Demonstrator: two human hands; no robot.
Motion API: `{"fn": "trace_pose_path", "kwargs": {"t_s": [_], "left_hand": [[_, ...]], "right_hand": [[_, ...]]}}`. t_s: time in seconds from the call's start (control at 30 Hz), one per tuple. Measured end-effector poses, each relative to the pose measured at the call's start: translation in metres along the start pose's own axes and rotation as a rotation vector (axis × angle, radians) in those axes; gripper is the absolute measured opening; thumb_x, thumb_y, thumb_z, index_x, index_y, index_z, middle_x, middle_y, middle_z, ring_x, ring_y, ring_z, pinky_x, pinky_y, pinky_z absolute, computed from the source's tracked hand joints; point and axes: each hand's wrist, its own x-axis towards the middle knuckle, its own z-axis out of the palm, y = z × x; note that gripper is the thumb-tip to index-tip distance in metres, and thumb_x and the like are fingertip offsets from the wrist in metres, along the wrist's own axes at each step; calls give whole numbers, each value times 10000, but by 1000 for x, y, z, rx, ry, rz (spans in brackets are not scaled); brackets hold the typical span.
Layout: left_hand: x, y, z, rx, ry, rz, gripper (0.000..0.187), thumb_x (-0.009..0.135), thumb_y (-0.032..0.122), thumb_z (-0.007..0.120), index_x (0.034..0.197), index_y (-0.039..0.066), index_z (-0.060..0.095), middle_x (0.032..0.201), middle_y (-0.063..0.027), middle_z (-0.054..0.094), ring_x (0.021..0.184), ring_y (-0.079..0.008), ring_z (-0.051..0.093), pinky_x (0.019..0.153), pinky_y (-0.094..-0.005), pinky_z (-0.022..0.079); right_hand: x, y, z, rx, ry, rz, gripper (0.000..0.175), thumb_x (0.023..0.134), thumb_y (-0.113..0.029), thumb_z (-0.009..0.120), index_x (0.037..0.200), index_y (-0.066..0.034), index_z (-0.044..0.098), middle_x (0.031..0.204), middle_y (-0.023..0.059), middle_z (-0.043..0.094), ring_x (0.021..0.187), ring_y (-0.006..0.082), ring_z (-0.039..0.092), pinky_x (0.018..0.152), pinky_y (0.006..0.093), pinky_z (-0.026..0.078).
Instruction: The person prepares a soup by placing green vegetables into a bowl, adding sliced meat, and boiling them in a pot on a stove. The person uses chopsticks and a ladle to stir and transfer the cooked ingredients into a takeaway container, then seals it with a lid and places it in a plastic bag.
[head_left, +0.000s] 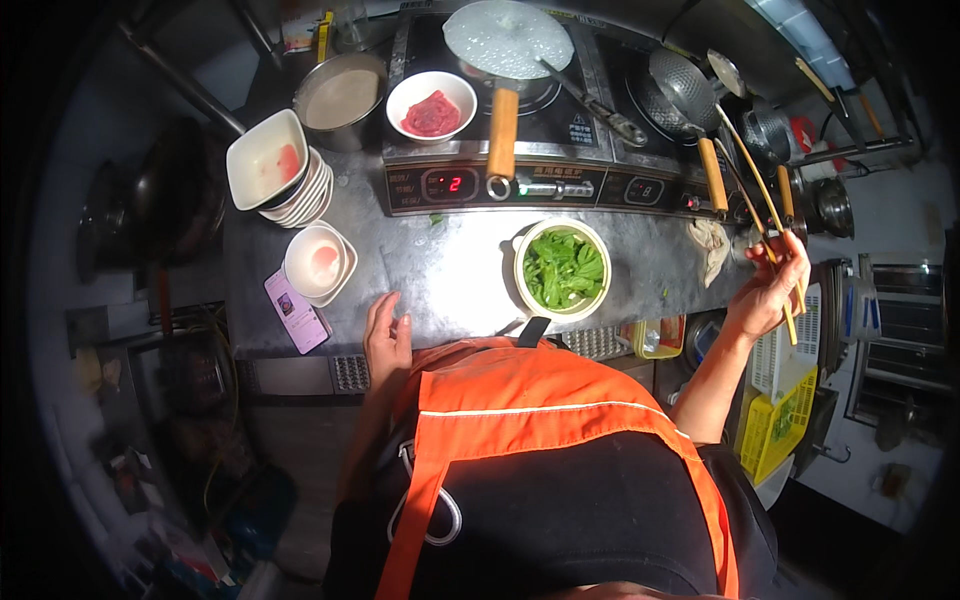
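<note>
Long wooden chopsticks (756, 169) are in my right hand (772, 289), raised at the right end of the counter with the tips pointing away from me. My left hand (388, 337) rests at the front edge of the steel counter (397, 247), its fingers loosely apart and holding nothing. Between the hands stands a round bowl of green leaves (562, 268). A white bowl (397, 90) with raw red meat (431, 115) sits on the induction cooker (480, 186). Behind it a wooden-handled pan (504, 135) holds bubbling, foamy pale liquid (510, 37), with a metal utensil (600, 109) leaning from it.
To the left are stacked white bowls (266, 161), smaller bowls (315, 261), a lit smartphone (298, 311) and a pot of cloudy liquid (339, 97). At right are hammered pans (682, 90), a crumpled cloth (709, 247) and a yellow plastic basket (772, 427).
</note>
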Motion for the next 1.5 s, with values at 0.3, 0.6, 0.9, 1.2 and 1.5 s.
{"fn": "trace_pose_path", "kwargs": {"t_s": [0.3, 0.6, 0.9, 1.2, 1.5], "left_hand": [[8, 22, 43, 54, -157, 146, 355, 908, 81, 547, 1239, -39, 503, 1116, -113, 575, 673, -88, 533, 590, -220, 448], [44, 10, 19, -18, -197, -3, 332, 860, 114, 572, 1182, 36, 562, 1046, -94, 630, 719, -168, 566, 643, -275, 469], [70, -8, 8, -15, -317, -23, 336, 866, 123, 571, 1193, 48, 557, 1038, -88, 635, 730, -167, 575, 638, -275, 466], [70, -17, 14, -53, -339, -22, 344, 866, 124, 578, 1200, 46, 556, 1042, -89, 637, 727, -164, 576, 632, -273, 468], [67, -17, 15, -41, -292, -24, 339, 864, 117, 576, 1192, 35, 558, 1032, -89, 636, 724, -166, 576, 627, -273, 469]], "right_hand": [[69, -4, 122, -632, -926, -654, 166, 925, -172, 513, 886, -21, 571, 990, 129, 597, 755, 274, 653, 604, 339, 531], [61, 37, 201, -1265, -1362, -364, 387, 815, -400, 631, 942, -36, 588, 748, 146, 662, 749, 333, 657, 655, 418, 523], [63, -4, 182, -1360, -1208, -403, 225, 798, -166, 549, 991, -83, 631, 711, 151, 656, 676, 316, 661, 605, 408, 520], [76, -15, 162, -810, -1036, 33, 298, 799, -230, 653, 1033, -45, 644, 740, 127, 658, 710, 250, 654, 654, 349, 477], [78, 17, 179, -301, -1063, 629, 217, 859, -209, 605, 897, 4, 626, 638, 32, 579, 582, 74, 506, 565, 217, 386]]}}
